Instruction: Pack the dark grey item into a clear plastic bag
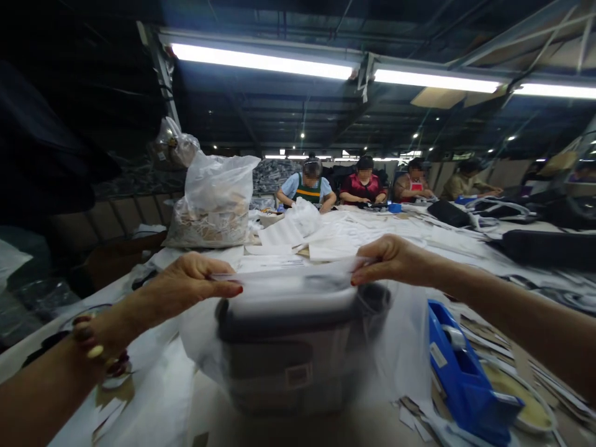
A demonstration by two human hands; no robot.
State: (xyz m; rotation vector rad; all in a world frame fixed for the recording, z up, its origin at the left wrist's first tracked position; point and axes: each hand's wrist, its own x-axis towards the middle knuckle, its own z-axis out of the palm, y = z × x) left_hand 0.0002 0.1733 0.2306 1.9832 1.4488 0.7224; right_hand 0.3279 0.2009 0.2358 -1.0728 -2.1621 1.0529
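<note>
two bare hands draw the top edge of a clear bag (405, 347) level above a grey case (284, 354) at a crowded work table (370, 431). the left hand (198, 278) pinches one end of the edge between thumb and fingers; the right hand (388, 259) pinches the other end the same way. the two stand well apart, a grip that seems meant to keep the thin film taut and stop it folding on itself.

the case sits upright on the near part of the table, squarely between the forearms, with the bag's loose sides spreading around it; it appears to be inside, though blur hides exactly how film and case meet. its placing straight before the person probably lets both arms pull evenly. a small label (298, 375) faces the person, its print too smeared to read.

a blue tape dispenser (465, 379) stands just beside the bag, below the right forearm, a spot likely chosen for easy reach. next to it is a round dish (524, 397), with card strips (487, 341) around. white sheets (284, 234) lie beyond the case, and a bulging sack (214, 202) rests at the left, probably set there to be out of the arms' way. across the table, a worker in a green apron (308, 194) and others bend over their own work beneath long lamps (261, 60).
</note>
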